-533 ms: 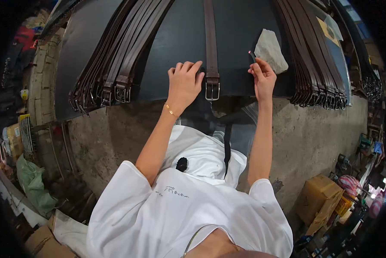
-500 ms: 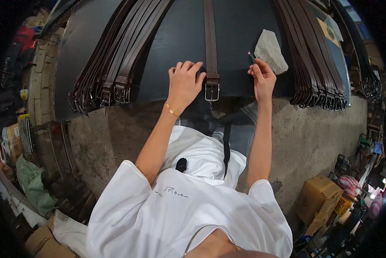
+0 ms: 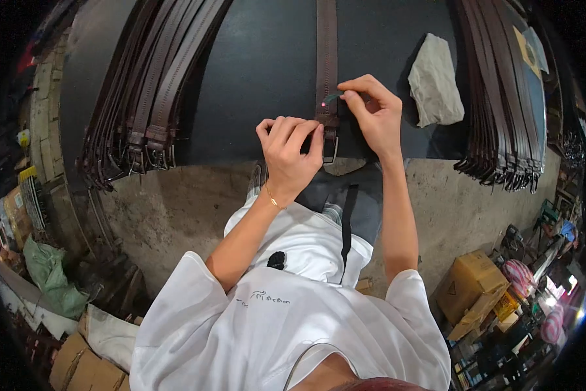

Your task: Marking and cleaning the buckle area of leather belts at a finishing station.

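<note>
A single dark brown belt (image 3: 327, 45) lies lengthwise on the black tabletop, its metal buckle (image 3: 331, 151) at the near edge. My left hand (image 3: 293, 148) is closed at the belt's left side just above the buckle, thumb and forefinger pinching its edge by the keeper loop. From the right, my right hand (image 3: 377, 112) pinches a thin, dark greenish curved piece (image 3: 332, 98) between thumb and forefinger. Its small pinkish-red tip is over the belt, above the loop; whether it touches the leather I cannot tell.
Bundles of brown belts hang over the near edge of the black table (image 3: 260, 58), one bundle (image 3: 152, 98) on the left, another (image 3: 501, 98) on the right. A pale grey folded cloth (image 3: 435, 81) lies right of my right hand. A cardboard box (image 3: 470, 290) stands on the floor at right.
My right hand has moved left with the thin piece, bringing its tip over the belt. My left hand has shifted right and down to the belt near the buckle. The view has shifted slightly.
</note>
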A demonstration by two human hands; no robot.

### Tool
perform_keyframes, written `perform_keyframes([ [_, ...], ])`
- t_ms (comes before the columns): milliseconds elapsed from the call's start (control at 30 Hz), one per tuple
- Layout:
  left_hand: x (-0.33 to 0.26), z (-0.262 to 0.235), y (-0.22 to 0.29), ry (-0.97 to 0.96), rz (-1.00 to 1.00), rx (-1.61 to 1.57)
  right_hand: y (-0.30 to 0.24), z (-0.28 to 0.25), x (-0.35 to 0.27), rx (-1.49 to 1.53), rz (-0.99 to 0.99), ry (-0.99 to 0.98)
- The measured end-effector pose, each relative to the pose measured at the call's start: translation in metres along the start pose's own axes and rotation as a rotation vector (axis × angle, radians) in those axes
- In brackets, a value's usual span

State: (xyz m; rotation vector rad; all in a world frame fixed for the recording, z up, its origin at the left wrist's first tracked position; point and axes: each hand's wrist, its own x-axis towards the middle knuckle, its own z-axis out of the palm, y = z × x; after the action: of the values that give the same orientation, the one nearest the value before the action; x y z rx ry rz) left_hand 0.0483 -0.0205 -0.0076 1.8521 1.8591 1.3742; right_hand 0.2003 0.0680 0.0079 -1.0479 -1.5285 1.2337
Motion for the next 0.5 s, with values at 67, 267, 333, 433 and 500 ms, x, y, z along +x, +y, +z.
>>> perform_keyframes([
  [67, -0.0022, 0.0055, -0.0042, 0.058, 0.073, -0.004, -0.0007, -0.0031, -0.0020, -0.051, 0.022, -0.017],
  [267, -0.0019, 0.0028, -0.0069, 0.049, 0.016, -0.036, -0.0057, 0.0049, 0.0030, -0.149, -0.026, -0.043],
  [333, -0.0014, 0.0007, -0.0069, 0.042, 0.024, -0.039, -0.0044, 0.0038, 0.0057, -0.184, -0.099, -0.072],
  [433, -0.0048, 0.0027, -0.0037, -0.004, -0.008, -0.069, 0.0009, -0.0009, 0.0021, -0.206, -0.115, -0.072],
  [500, -0.0044, 0.0019, -0.0028, -0.007, -0.012, -0.072, 0.0022, -0.0010, 0.0029, -0.212, -0.126, -0.078],
])
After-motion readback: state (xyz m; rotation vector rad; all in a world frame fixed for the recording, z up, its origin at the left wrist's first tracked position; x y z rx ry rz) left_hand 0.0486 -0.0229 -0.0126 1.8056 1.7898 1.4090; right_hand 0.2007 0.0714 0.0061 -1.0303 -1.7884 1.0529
